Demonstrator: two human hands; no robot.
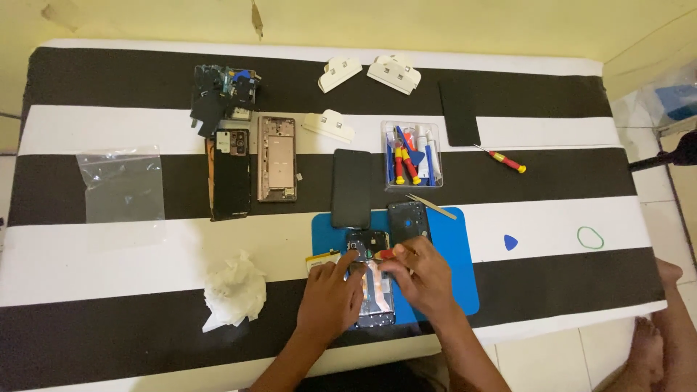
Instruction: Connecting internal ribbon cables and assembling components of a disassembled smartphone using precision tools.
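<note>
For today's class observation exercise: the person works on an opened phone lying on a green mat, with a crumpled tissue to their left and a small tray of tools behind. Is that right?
Not quite: the mat is blue, not green, as the head view shows. The rest stands: both hands, left and right, are on the opened phone, with the crumpled tissue to the left and the tray of tools behind.

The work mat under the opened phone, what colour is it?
The work mat is plain blue, seen best in the head view, lying on a black-and-white striped tablecloth.
</note>
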